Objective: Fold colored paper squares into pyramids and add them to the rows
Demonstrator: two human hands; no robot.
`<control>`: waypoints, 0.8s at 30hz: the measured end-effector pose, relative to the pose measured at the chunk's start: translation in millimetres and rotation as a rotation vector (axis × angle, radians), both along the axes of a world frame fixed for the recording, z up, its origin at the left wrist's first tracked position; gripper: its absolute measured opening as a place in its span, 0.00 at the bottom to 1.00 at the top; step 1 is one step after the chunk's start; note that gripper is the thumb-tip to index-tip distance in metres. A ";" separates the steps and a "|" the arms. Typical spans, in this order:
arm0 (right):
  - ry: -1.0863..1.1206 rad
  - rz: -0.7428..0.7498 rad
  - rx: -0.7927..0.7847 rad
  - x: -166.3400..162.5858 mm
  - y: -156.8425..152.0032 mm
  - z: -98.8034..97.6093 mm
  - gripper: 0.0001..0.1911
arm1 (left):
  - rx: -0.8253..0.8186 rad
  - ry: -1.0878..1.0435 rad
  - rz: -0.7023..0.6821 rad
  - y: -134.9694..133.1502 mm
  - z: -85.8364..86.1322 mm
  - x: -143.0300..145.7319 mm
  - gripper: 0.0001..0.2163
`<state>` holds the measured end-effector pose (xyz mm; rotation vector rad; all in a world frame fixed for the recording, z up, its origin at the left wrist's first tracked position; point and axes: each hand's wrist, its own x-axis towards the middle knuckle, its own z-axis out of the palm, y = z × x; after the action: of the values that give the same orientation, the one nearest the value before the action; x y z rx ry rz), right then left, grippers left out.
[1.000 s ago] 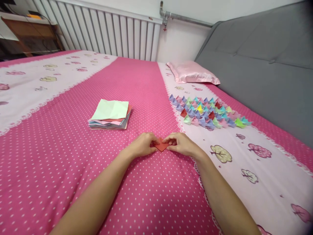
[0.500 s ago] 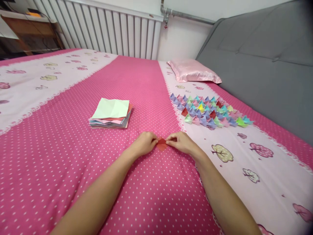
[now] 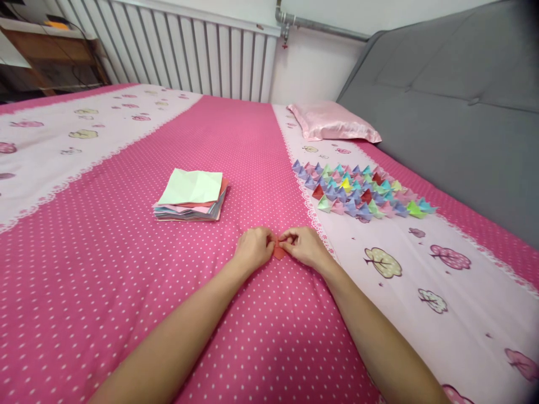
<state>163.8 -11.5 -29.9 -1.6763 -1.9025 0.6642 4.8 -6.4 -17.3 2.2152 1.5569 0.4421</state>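
A small folded piece of red paper (image 3: 278, 252) is pinched between my two hands, just above the pink dotted bedspread. My left hand (image 3: 255, 247) grips its left side between thumb and fingers. On the opposite side, my right hand (image 3: 304, 246) pinches it the same way, so the two sets of fingertips nearly meet. Fingers cover much of the paper's upper part; its lower point shows below them. Farther off to the left lies a stack of square paper sheets (image 3: 191, 188), pale green on top. Rows of small folded paper boats (image 3: 346, 185) in many colours stand to the right.
Both hands are over a bed with a pink and white bedspread (image 3: 236, 140). A pink pillow (image 3: 334, 120) lies at the far right, against a grey padded headboard (image 3: 455, 90). Behind the bed are a white radiator (image 3: 202, 50) and a metal pipe (image 3: 324, 27).
My hands have come closer together, and the red paper between them looks narrower, its sides drawn inward. The paper stack and the boats have stayed in place.
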 end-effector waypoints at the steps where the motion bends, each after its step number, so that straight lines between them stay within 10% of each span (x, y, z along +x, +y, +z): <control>1: -0.007 -0.015 -0.003 -1.0 -0.4 -0.2 0.06 | -0.008 -0.007 0.006 0.2 0.1 0.4 0.09; 24: 0.091 0.071 -0.133 10.5 3.5 -10.0 0.26 | -0.210 -0.227 -0.032 11.3 -6.5 -6.4 0.20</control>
<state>174.3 -8.0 -39.9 -1.6346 -1.8974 0.8969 -1.5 4.9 -23.8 1.9546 1.3803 0.4788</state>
